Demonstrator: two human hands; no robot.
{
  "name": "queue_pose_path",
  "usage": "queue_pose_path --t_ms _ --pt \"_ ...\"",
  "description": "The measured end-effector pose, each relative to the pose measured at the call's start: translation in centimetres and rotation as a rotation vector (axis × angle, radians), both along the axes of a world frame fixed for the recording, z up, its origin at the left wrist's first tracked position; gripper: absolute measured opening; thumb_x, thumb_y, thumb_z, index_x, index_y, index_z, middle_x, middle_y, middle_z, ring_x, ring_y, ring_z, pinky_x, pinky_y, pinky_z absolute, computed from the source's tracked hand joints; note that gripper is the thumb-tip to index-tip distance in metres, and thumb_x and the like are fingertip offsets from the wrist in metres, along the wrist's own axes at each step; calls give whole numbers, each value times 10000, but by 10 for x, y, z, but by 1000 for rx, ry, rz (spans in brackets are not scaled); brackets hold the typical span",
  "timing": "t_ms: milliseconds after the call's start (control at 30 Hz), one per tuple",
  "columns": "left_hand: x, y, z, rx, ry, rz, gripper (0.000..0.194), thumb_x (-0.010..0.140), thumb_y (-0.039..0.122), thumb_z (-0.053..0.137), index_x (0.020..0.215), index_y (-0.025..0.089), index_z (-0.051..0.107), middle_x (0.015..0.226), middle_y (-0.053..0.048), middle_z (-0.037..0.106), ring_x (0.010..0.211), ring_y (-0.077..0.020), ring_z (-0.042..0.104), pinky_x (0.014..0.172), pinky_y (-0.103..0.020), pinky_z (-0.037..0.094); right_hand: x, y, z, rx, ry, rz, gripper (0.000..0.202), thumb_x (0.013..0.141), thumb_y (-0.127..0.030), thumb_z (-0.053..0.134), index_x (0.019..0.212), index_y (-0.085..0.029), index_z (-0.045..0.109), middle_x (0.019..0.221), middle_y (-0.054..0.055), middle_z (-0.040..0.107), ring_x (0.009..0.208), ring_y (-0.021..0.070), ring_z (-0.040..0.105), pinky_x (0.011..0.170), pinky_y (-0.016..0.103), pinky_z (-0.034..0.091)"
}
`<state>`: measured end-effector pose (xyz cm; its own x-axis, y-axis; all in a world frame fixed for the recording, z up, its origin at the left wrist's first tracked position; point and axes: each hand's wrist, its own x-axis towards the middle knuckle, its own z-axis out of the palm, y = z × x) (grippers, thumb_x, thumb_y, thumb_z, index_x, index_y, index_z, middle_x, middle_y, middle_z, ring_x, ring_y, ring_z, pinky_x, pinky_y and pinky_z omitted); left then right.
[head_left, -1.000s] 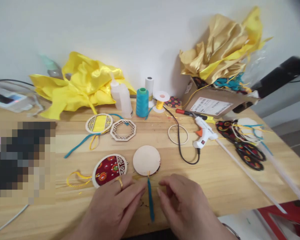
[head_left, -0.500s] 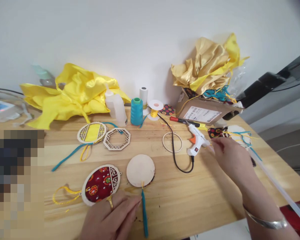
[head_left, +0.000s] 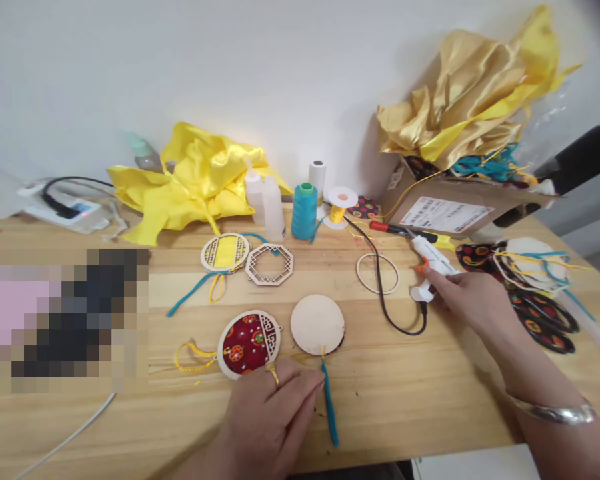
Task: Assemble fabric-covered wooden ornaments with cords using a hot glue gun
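Note:
My left hand (head_left: 280, 407), a ring on one finger, pinches the top of a teal tassel (head_left: 331, 407) at the front of the table. The tassel hangs from a round wooden disc (head_left: 317, 324) that lies flat. Just left is an oval ornament (head_left: 247, 343) with dark red patterned fabric and a yellow cord loop. At the right, my right hand (head_left: 463, 293) is wrapped round the handle of a white glue gun (head_left: 433, 257) with an orange trigger; its nozzle points to the back left.
A thin wooden ring (head_left: 377, 273) lies by the gun's black cable. Behind are an octagonal frame (head_left: 270, 265), a teal thread spool (head_left: 305, 212), yellow fabric (head_left: 190, 187) and white bottles. A cardboard box (head_left: 443, 203) stands back right, near patterned ovals (head_left: 545, 320). White table (head_left: 480, 463) edge in front.
My right hand has moved onto the glue gun and closed round it. The view has shifted left, so things appear further right. My left hand stays at the tassel.

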<state>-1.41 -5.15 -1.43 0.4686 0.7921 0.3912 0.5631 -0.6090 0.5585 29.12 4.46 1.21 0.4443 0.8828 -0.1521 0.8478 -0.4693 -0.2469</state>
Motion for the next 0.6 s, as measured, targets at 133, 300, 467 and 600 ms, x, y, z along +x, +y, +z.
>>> queue_pose_path --t_ms 133,300,467,600 --pt "0 -2 -1 -20 -3 -4 198 857 112 498 965 179 650 680 -34 646 598 -150 594 536 -247 479 2 -1 1 7 143 -99 470 806 -451 496 465 -157 630 454 102 605 457 202 573 537 328 386" --pt "0 -1 -2 -19 23 3 202 863 120 484 956 170 657 669 -39 631 586 -157 582 521 -258 464 9 -10 6 63 226 -119 433 779 -453 506 546 -126 665 498 133 640 461 184 580 513 320 397" --pt "2 -1 0 62 127 4 229 885 133 425 936 152 647 655 -41 618 560 -166 574 498 -273 457 1 -28 15 488 451 -425 320 706 -416 626 757 -103 672 644 160 652 490 202 575 389 303 356" --pt "6 -1 3 128 220 34 276 888 110 367 906 148 640 647 -44 606 556 -173 574 495 -279 468 3 -25 10 922 663 -362 175 678 -309 670 629 -166 582 590 62 553 539 188 574 477 346 474"
